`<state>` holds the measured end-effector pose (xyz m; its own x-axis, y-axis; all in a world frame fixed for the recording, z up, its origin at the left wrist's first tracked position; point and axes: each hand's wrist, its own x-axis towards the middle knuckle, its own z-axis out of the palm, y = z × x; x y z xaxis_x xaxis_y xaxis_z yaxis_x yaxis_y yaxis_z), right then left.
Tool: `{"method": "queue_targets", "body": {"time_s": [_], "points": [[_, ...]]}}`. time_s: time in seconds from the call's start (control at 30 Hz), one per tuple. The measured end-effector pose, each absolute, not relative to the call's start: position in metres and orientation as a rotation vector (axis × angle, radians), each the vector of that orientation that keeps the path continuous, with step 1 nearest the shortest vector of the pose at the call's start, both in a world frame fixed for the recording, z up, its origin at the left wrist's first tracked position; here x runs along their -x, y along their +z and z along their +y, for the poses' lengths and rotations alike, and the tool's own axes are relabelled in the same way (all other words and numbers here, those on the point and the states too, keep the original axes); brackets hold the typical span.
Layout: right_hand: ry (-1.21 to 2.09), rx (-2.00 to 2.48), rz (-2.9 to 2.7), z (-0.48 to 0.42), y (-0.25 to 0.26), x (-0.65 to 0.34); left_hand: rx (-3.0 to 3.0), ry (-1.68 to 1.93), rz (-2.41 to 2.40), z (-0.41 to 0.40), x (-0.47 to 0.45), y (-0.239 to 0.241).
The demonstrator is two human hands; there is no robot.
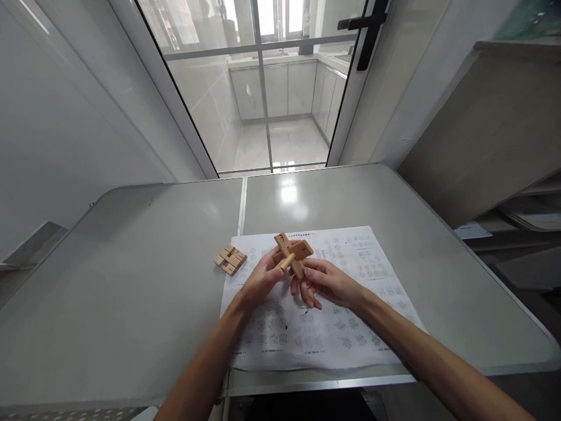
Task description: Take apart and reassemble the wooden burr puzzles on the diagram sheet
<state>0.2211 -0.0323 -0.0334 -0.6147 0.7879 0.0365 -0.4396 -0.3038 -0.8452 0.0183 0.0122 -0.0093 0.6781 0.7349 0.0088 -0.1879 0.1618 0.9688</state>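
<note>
Both hands meet over a printed instruction sheet (350,327) on a grey table (131,280). Between them is a part-built wooden puzzle (293,252) of crossed notched bars. My left hand (263,278) grips it from the left with fingers closed round a bar. From the right, my right hand (326,283) holds it with thumb and fingers, the other fingers curling down toward the paper. A small group of loose wooden puzzle pieces (230,259) lies flat on the table just left of the sheet's upper corner, a short way from my left hand.
The table has a seam down its middle (241,210) and rounded far corners. A glass door (263,88) stands beyond the far edge, with a white wall at the left. A wooden cabinet (491,128) and shelves stand at the right.
</note>
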Motion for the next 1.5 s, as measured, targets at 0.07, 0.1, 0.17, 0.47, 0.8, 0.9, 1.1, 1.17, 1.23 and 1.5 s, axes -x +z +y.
{"method": "queue_targets", "body": {"time_s": [0.07, 0.1, 0.17, 0.47, 0.8, 0.9, 1.1, 1.17, 1.23, 1.5], "points": [[1.994, 0.493, -1.119, -0.032, -0.033, -0.221, -1.29, 0.662, 0.505, 0.011, -0.019, -0.008], [1.995, 0.489, -1.128, -0.031, -0.032, -0.222, -1.303, 0.669, 0.494, 0.011, -0.019, -0.007], [1.99, 0.479, -1.15, -0.031, -0.029, -0.222, -1.309, 0.692, 0.481, 0.01, -0.019, -0.006], [1.901, 0.407, -1.315, -0.036, -0.018, -0.219, -1.288, 0.647, 0.402, 0.012, -0.014, -0.01], [1.725, 0.651, -1.459, -0.036, -0.011, -0.225, -1.394, 0.437, 0.45, 0.012, -0.009, 0.009], [1.622, 0.728, -1.495, -0.033, -0.007, -0.229, -1.539, 0.503, 0.524, 0.013, -0.008, 0.009], [1.496, 0.87, -1.511, -0.03, -0.015, -0.237, -1.685, 0.571, 0.605, 0.014, -0.006, 0.005], [1.437, 0.919, -1.538, -0.029, -0.019, -0.239, -1.741, 0.623, 0.634, 0.014, -0.006, 0.002], [1.366, 0.955, -1.594, -0.029, -0.021, -0.241, -1.821, 0.66, 0.663, 0.014, -0.007, -0.001], [1.332, 0.979, -1.665, -0.028, -0.02, -0.243, -1.956, 0.709, 0.727, 0.014, -0.008, -0.008]]}}
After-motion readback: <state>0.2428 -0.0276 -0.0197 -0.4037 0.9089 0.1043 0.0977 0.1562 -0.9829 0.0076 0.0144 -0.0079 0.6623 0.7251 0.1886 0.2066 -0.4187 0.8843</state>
